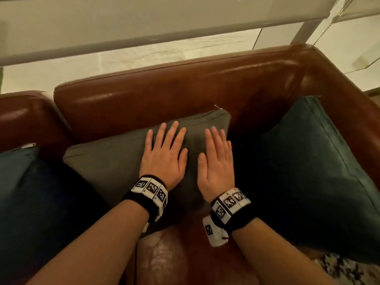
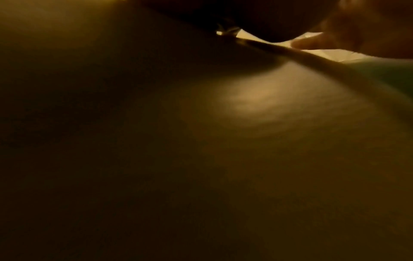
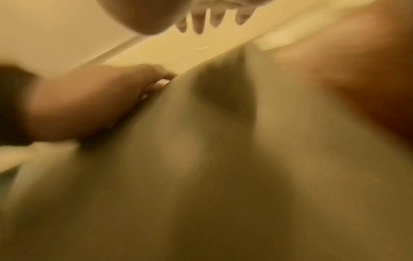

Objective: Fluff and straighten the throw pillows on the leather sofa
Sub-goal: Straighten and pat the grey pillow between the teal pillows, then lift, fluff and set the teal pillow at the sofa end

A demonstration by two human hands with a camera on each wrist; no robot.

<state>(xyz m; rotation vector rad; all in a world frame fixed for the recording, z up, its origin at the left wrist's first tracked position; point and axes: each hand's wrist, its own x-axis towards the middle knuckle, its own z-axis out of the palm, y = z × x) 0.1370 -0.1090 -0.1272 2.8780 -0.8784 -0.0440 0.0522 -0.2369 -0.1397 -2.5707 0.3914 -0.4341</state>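
An olive-green throw pillow (image 1: pixel 107 161) leans against the back of the brown leather sofa (image 1: pixel 164 95). Both my hands lie flat on its right half, fingers straight and spread. My left hand (image 1: pixel 164 149) presses near the pillow's middle; my right hand (image 1: pixel 216 159) presses beside it, close to the right edge. In the right wrist view the pillow (image 3: pixel 201 176) fills the frame, blurred, with my left hand (image 3: pixel 89 106) on it and my right fingertips (image 3: pixel 198 23) at the top. The left wrist view is dark, with the pillow fabric (image 2: pixel 245 98) close under it.
A dark teal pillow (image 1: pixel 320 171) stands against the sofa's right arm, and another teal pillow (image 1: pixel 30 192) sits at the left. White blinds (image 1: pixel 144 27) and a window ledge lie behind the sofa back. A patterned rug (image 1: pixel 345 268) shows at the lower right.
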